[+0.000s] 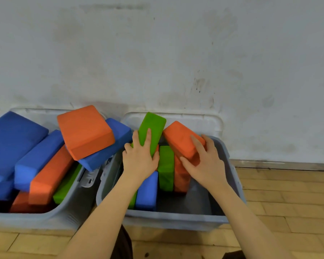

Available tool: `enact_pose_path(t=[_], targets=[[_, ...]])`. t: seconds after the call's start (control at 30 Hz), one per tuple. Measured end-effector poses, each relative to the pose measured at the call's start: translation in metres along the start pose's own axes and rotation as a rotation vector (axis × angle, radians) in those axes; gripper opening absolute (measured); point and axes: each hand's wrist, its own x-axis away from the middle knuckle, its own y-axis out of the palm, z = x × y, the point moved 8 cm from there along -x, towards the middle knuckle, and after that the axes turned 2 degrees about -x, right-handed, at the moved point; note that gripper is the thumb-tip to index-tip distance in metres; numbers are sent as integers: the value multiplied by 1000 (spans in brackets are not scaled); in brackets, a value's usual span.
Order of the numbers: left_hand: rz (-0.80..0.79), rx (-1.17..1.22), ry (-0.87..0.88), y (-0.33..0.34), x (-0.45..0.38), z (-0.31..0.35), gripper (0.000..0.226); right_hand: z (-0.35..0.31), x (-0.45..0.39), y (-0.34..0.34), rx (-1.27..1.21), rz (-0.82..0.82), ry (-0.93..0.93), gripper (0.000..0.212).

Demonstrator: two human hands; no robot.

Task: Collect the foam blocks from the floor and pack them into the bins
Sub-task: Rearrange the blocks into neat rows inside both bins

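Two grey plastic bins stand against the wall. Over the right bin [176,219] my left hand [138,159] grips a green foam block [152,129] that tilts upward. Beside it my right hand [206,161] grips an orange foam block [180,139], also tilted. Below them, blocks stand on edge inside this bin: a blue block [147,191], a green block [166,168] and an orange block [181,181]. The left bin [67,214] is heaped with blue, orange and green blocks; a large orange block [84,130] lies on top.
A marked white wall [176,53] rises right behind the bins. Wooden floor [288,202] spreads to the right and in front. The right side of the right bin shows bare grey bottom [198,199]. Clear lids lean behind both bins.
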Motion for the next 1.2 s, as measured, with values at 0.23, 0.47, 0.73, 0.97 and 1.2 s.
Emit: enact_pose_path(t=[0.23, 0.47, 0.73, 0.97, 1.2], targets=[[186, 178, 79, -34, 5, 18, 53, 1, 2, -28, -91, 94, -24, 59], [115, 301, -15, -24, 31, 57, 51, 33, 36, -57, 42, 179, 60, 62], [42, 208, -71, 9, 46, 41, 57, 37, 40, -56, 27, 205, 29, 57], [11, 132, -65, 15, 39, 25, 57, 27, 44, -42, -179, 263, 117, 57], [-16, 209, -16, 33, 44, 33, 68, 49, 58, -1, -153, 14, 274, 71]])
